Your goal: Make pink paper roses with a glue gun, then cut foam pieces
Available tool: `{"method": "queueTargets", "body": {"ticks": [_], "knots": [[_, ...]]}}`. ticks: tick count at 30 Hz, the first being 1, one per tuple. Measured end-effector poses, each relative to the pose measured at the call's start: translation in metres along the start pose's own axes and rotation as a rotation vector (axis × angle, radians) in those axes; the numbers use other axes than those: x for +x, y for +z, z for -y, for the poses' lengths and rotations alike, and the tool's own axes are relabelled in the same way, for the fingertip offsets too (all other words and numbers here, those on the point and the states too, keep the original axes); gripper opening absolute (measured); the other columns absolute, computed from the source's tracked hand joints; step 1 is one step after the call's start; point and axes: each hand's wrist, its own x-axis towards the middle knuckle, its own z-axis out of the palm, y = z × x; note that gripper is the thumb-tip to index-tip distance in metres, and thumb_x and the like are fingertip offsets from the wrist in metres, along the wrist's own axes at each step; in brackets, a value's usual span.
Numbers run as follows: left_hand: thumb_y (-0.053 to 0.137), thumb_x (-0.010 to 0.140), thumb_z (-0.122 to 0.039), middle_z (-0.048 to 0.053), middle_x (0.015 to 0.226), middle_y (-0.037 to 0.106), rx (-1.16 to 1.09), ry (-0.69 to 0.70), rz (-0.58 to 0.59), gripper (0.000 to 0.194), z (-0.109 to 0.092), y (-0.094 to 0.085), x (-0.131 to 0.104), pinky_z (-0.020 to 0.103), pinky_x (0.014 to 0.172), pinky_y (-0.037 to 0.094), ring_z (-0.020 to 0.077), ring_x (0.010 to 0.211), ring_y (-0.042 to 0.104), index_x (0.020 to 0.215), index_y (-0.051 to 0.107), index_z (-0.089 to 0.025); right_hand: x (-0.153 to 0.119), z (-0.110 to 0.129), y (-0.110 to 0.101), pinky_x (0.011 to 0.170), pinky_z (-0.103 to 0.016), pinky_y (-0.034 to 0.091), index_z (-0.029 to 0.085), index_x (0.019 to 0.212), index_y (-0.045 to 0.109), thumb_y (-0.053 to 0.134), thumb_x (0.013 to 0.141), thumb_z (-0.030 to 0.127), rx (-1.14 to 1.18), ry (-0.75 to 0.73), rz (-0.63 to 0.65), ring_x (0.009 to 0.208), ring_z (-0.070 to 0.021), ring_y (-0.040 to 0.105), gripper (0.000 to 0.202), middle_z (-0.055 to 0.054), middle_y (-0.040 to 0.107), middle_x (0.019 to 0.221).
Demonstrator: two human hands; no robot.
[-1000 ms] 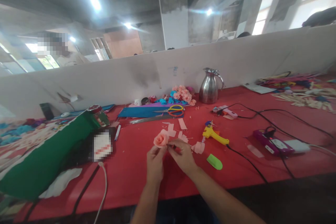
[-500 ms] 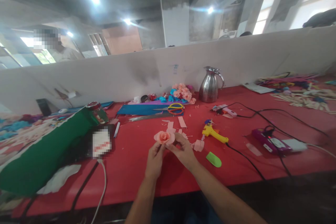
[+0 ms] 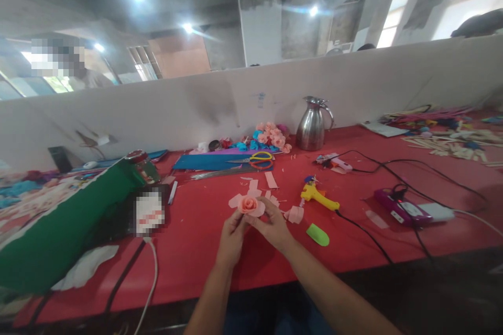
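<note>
two hands [image 3: 231, 235] [image 3: 274, 227] together hold one pink flower [image 3: 249, 205].

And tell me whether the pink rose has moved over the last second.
Yes: the pink rose has shifted slightly right, toward the yellow glue gun, which has stayed put.

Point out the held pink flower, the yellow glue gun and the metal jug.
Held pink flower [image 3: 249, 205], head view: petals at its centre.
Yellow glue gun [image 3: 321, 199], head view: handle.
Metal jug [image 3: 310, 130], head view: body.

Steel jug [image 3: 311, 130] — upright, pale partition [image 3: 361, 84]
</note>
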Motion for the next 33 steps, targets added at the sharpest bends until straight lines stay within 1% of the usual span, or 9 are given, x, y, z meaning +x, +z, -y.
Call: {"method": "queueTargets", "body": {"ticks": [3,7,9,11,13,20,26,30,33], "knots": [[0.067,0.075,-0.028,0.009,0.104,0.07,-0.02,-0.007,-0.016,0.03,-0.0005,0.0007,-0.0002,0.037,0.092,0.045,0.0241,0.102,0.06,0.104,0.07,-0.019,-0.0007,0.0013,0.0003,0.071,-0.029,0.047,0.023,0.092,0.062,0.069,0.074,0.031,0.005,0.003,-0.001,0.08,-0.0167,0.057,0.02,-0.001,0.061,0.089],[0.067,0.075,-0.03,0.007,0.094,0.07,-0.045,-0.021,-0.059,0.025,0.0011,-0.0013,0.0004,0.033,0.088,0.045,0.0204,0.092,0.061,0.097,0.071,-0.017,-0.0029,0.0024,-0.0013,0.068,-0.027,0.046,0.025,0.108,0.056,0.071,0.072,0.027,0.026,-0.004,-0.036,0.079,-0.015,0.056,0.039,-0.003,0.059,0.103],[0.068,0.074,-0.033,0.005,0.085,0.069,-0.053,-0.017,-0.12,0.024,0.002,-0.0026,0.001,0.029,0.082,0.046,0.0167,0.082,0.06,0.091,0.071,-0.017,-0.0036,0.0036,-0.0028,0.067,-0.027,0.045,0.026,0.105,0.055,0.07,0.073,0.026,0.055,-0.012,-0.079,0.075,-0.0134,0.055,0.035,-0.002,0.059,0.098],[0.069,0.073,-0.038,0.003,0.078,0.066,-0.065,-0.014,-0.182,0.026,0.0025,-0.0035,0.0016,0.025,0.075,0.045,0.0138,0.074,0.057,0.087,0.071,-0.016,-0.0034,0.0047,-0.0042,0.067,-0.027,0.044,0.024,0.095,0.055,0.066,0.077,0.027,0.071,-0.019,-0.106,0.073,-0.0129,0.053,0.022,0.0,0.057,0.088],[0.07,0.071,-0.041,0.003,0.076,0.065,-0.08,-0.016,-0.21,0.028,0.0027,-0.0037,0.0021,0.024,0.072,0.044,0.0129,0.072,0.054,0.083,0.071,-0.016,-0.0024,0.0047,-0.005,0.068,-0.027,0.044,0.024,0.092,0.056,0.064,0.079,0.028,0.079,-0.013,-0.103,0.073,-0.0133,0.053,0.016,0.0,0.055,0.084],[0.069,0.072,-0.043,0.001,0.068,0.059,-0.102,-0.024,-0.15,0.028,0.0014,-0.0014,0.0015,0.025,0.067,0.041,0.0124,0.066,0.049,0.072,0.067,-0.015,-0.0003,-0.0038,-0.0035,0.068,-0.027,0.044,0.023,0.091,0.058,0.065,0.078,0.028,0.079,0.013,-0.078,0.073,-0.0137,0.053,0.016,0.0,0.058,0.086],[0.07,0.071,-0.041,0.0,0.066,0.056,-0.141,-0.066,-0.121,0.026,0.002,-0.0015,0.002,0.025,0.066,0.041,0.012,0.065,0.048,0.068,0.064,-0.015,0.0007,0.0042,-0.0037,0.066,-0.026,0.044,0.022,0.086,0.058,0.067,0.076,0.03,0.118,0.003,-0.046,0.07,-0.0126,0.053,0.015,0.0,0.056,0.085],[0.072,0.068,-0.042,0.0,0.063,0.053,-0.119,-0.079,-0.116,0.03,0.0027,-0.0018,0.0023,0.024,0.063,0.04,0.0113,0.062,0.046,0.064,0.062,-0.014,0.0018,0.0056,-0.0027,0.065,-0.027,0.046,0.022,0.078,0.057,0.065,0.078,0.031,0.178,0.035,-0.011,0.068,-0.0134,0.054,0.012,0.0,0.056,0.079],[0.068,0.073,-0.044,0.0,0.064,0.052,-0.068,-0.047,-0.11,0.03,0.0018,-0.0011,0.0021,0.023,0.063,0.039,0.0106,0.062,0.044,0.068,0.063,-0.014,0.0016,0.0021,-0.0025,0.066,-0.027,0.045,0.022,0.079,0.057,0.062,0.079,0.035,0.164,0.055,-0.042,0.069,-0.0145,0.053,0.014,0.0,0.056,0.075]]}}
